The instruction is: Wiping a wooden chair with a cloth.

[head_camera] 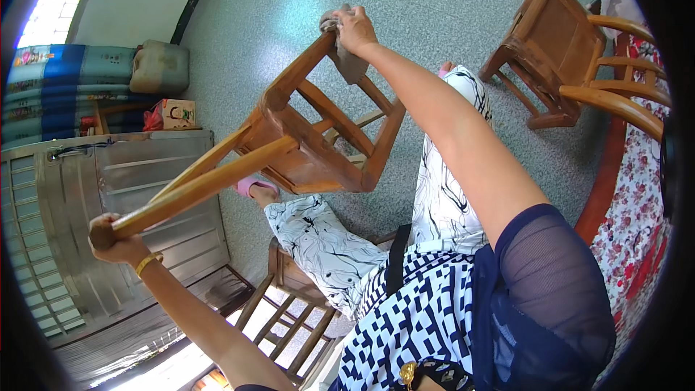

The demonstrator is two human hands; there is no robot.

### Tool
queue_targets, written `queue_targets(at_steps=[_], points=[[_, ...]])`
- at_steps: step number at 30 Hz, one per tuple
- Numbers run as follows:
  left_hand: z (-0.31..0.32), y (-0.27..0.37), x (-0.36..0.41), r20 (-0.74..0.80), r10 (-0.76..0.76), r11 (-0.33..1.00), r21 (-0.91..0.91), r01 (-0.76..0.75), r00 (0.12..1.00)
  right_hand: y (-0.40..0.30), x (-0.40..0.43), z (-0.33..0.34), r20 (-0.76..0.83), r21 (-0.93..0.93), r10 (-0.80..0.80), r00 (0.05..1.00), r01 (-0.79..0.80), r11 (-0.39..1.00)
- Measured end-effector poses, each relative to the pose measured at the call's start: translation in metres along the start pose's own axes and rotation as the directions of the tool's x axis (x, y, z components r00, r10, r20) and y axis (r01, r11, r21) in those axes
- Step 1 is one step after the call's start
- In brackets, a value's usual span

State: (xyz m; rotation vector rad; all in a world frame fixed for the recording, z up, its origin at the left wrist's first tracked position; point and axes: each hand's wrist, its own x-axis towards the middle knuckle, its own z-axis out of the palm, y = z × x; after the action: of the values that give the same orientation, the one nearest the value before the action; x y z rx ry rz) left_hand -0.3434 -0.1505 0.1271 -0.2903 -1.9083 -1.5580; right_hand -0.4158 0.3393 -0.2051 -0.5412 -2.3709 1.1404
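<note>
A wooden chair (320,157) is tilted before me, its legs pointing up and away. My left hand (120,240), with a gold-coloured bracelet at the wrist, grips the end of one post of the chair's back. At the upper middle, my right hand (355,30) holds a grey-brown cloth (350,65) against the end of a chair leg. Part of the cloth hangs down beside that leg. The stretchers between the legs show below the right hand.
Another wooden chair (559,38) stands at the right, near a floral cloth (624,174). I sit on a slatted-back chair (290,331). At the left are metal door panels (157,184), a plastic jerrycan (160,68), a small carton (179,114) and stacked blue-green packs (65,73).
</note>
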Motion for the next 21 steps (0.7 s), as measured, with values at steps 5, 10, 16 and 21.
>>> queue_targets(at_steps=[5, 10, 16, 21], points=[[-0.004, 0.003, -0.028, 0.000, 0.023, 0.998, -0.062, -0.023, 1.000, 0.007, 0.004, -0.003, 0.077, -0.012, 0.047, 0.996, -0.046, 0.999], [-0.020, 0.001, -0.032, -0.004, 0.036, 0.998, -0.042, -0.036, 0.999, -0.029, -0.011, -0.014, 0.179, -0.096, -0.159, 0.971, 0.178, 0.979], [-0.009, 0.002, -0.027, -0.030, 0.045, 0.999, -0.015, -0.046, 0.999, -0.102, -0.059, -0.039, 0.312, 0.074, -0.378, 0.872, 0.375, 0.924], [-0.003, 0.001, -0.023, 0.050, 0.066, 0.997, -0.037, -0.064, 0.997, -0.134, -0.103, -0.050, 0.064, 0.371, -0.570, 0.819, 0.510, 0.776]])
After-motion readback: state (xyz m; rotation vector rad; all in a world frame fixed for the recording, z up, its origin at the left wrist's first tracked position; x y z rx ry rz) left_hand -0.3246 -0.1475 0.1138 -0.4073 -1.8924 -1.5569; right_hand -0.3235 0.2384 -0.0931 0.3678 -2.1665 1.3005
